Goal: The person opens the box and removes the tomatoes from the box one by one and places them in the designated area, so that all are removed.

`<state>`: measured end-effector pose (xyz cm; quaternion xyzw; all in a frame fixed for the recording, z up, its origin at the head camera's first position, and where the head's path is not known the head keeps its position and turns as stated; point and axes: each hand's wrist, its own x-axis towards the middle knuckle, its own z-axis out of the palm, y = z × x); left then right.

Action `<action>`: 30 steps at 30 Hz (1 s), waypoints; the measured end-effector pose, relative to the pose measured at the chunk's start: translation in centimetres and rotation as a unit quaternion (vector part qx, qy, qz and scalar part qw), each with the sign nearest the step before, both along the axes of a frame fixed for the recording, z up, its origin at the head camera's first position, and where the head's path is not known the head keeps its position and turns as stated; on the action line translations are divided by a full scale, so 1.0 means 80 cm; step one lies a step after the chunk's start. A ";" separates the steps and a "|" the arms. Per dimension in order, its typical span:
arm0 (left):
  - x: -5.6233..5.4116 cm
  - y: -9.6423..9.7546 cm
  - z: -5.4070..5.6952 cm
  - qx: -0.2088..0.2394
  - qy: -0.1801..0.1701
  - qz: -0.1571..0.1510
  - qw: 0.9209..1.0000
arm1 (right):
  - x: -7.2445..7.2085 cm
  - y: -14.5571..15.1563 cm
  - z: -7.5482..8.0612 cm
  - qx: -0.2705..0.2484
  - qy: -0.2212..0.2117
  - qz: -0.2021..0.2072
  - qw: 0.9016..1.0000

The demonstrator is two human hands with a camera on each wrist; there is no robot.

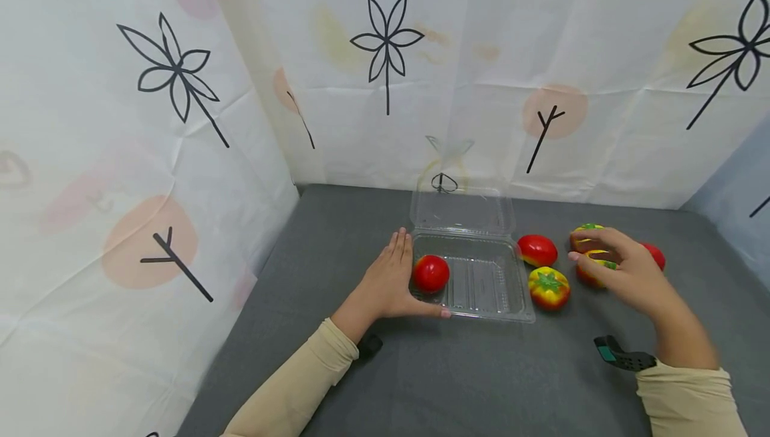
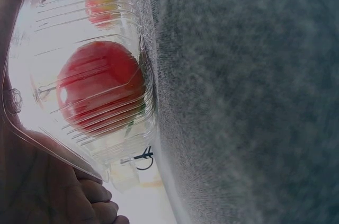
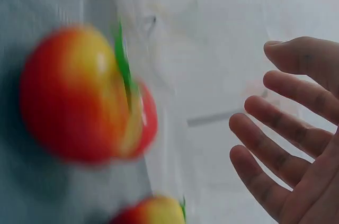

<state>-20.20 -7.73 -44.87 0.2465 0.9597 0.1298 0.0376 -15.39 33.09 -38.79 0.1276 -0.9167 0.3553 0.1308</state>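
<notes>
A clear plastic clamshell container (image 1: 487, 283) lies with its lid (image 1: 463, 213) raised at the back. One red tomato (image 1: 430, 273) sits in its left part. My left hand (image 1: 385, 283) rests against the container's left side, its fingers straight and its thumb along the front rim. In the right wrist view, my right hand (image 3: 296, 128) holds nothing, with the fingers spread and slightly bent. From the head, that right hand (image 1: 631, 280) hovers over several tomatoes, partly hiding a red-and-yellow tomato (image 1: 585, 275) and a red tomato (image 1: 654, 256).
Right beside the container are a red tomato (image 1: 537, 250) and a yellow-topped tomato (image 1: 549, 288). Another tomato (image 1: 582, 243) lies farther back. The grey tabletop (image 1: 481, 377) meets a printed cloth (image 1: 337, 136) behind and on the left.
</notes>
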 end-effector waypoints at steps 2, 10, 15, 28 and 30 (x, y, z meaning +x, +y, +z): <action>0.001 0.000 0.000 0.000 -0.001 0.001 1.000 | -0.004 -0.017 0.002 -0.006 0.000 0.018 1.000; 0.002 -0.001 0.000 0.000 -0.001 0.003 1.000 | -0.024 -0.088 -0.005 -0.030 0.004 0.090 0.995; 0.001 0.000 -0.001 -0.001 -0.001 0.006 1.000 | -0.033 -0.128 -0.016 -0.026 -0.001 0.134 0.991; 0.001 0.001 -0.001 -0.009 0.008 0.008 1.000 | -0.052 -0.187 -0.046 -0.054 -0.051 0.192 0.979; 0.001 0.001 0.000 -0.010 0.011 0.006 1.000 | -0.053 -0.191 -0.051 -0.050 -0.050 0.197 0.978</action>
